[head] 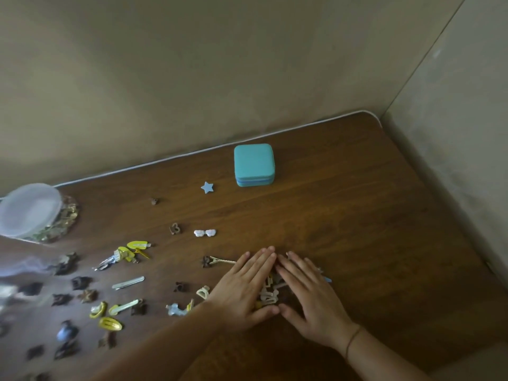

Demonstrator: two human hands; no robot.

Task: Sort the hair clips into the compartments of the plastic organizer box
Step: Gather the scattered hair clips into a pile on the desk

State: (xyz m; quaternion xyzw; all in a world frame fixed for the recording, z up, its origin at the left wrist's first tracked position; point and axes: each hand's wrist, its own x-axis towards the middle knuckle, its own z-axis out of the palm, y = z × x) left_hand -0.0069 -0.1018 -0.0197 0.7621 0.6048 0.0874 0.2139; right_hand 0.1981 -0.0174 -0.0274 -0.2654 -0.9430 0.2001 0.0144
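Note:
My left hand (244, 287) and my right hand (310, 295) lie flat, fingers straight, on either side of a small pile of cream and white hair clips (268, 294); the fingertips nearly meet above the pile. Much of the pile is hidden under my palms. A closed teal box (254, 164) stands farther back on the brown table. Yellow clips (132, 251), dark brown claw clips (81, 283), a blue star clip (207, 187) and a white cloud clip (204, 232) are scattered to the left.
A clear plastic container with a white lid (29, 209) sits at the far left table edge, over gold-coloured pieces. Walls close the table in at the back and right. The table's bare wood (371, 215) stretches right of the teal box.

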